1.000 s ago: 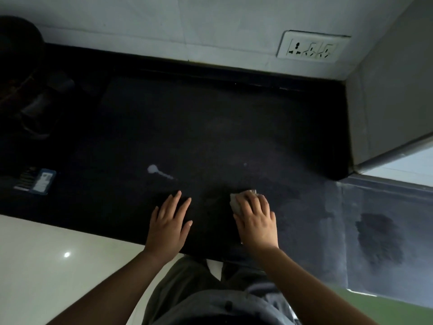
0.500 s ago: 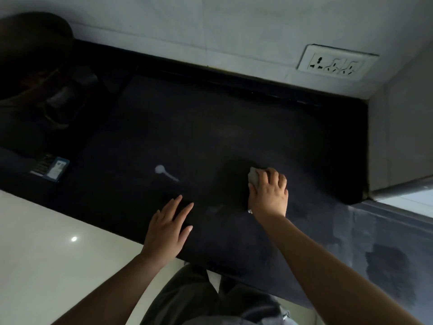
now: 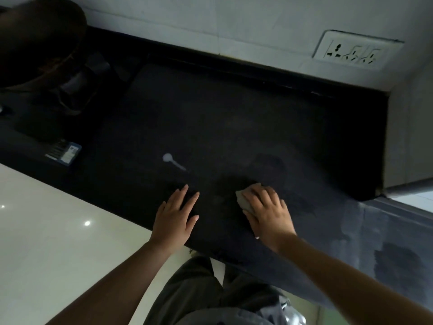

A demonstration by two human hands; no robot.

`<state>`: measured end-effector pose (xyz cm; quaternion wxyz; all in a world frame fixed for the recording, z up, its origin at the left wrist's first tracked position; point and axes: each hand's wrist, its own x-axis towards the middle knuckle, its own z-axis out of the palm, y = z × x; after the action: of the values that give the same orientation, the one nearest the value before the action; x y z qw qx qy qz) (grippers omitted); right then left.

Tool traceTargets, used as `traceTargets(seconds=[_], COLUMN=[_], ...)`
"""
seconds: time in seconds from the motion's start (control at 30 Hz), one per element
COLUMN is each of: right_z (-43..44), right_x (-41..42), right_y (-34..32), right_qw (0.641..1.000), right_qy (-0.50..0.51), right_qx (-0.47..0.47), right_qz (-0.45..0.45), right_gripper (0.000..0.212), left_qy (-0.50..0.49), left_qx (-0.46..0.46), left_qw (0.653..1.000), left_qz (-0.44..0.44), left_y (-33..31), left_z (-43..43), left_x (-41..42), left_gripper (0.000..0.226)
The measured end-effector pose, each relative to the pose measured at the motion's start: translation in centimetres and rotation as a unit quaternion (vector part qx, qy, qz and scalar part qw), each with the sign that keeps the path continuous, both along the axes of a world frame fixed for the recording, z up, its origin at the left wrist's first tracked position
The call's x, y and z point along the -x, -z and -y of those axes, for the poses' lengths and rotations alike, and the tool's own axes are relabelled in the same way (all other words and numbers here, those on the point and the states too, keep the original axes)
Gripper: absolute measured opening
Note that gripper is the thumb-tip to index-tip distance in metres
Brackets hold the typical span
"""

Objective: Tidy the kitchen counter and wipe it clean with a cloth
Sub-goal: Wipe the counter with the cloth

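The dark stone counter (image 3: 234, 127) runs from left to right below a pale tiled wall. My right hand (image 3: 267, 212) presses a small grey folded cloth (image 3: 243, 200) flat onto the counter near its front edge; only the cloth's left end shows past my fingers. My left hand (image 3: 175, 216) lies flat and open on the counter just left of it, fingers spread, holding nothing. A pale key-shaped mark (image 3: 172, 161) shows on the counter beyond my left hand. Darker damp patches lie around and behind the cloth.
A dark round vessel (image 3: 39, 38) and other dim objects stand at the far left. A small blue and white packet (image 3: 64, 152) lies near the left front edge. A socket plate (image 3: 353, 51) is on the wall. A grey wall block (image 3: 410, 137) bounds the counter's right end.
My right hand pushed the cloth away from me across the counter, then pulled it back toward the front edge. My left hand stayed flat in place. The view shifted a little.
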<state>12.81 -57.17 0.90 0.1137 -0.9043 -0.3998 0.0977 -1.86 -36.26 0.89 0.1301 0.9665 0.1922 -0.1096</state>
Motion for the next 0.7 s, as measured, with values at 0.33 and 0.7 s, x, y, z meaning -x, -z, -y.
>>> traceTargets(seconds=[0.33, 0.7], right_z=[-4.1, -1.3], right_x=[-2.2, 0.8], right_y=[-0.3, 0.3], right_qw=[0.985, 0.988], right_qy=[0.167, 0.15], right_qx=[0.002, -0.035], right_qz=[-0.034, 0.005], right_gripper=[0.047, 0.044], left_qy=[-0.019, 0.015], left_qx=[-0.018, 0.046], left_qw=[0.999, 0.999], left_qz=[-0.018, -0.013], left_y=[-0.1, -0.5], left_z=[1.1, -0.7], left_x=[-0.1, 0.0], left_gripper=[0.061, 0.058])
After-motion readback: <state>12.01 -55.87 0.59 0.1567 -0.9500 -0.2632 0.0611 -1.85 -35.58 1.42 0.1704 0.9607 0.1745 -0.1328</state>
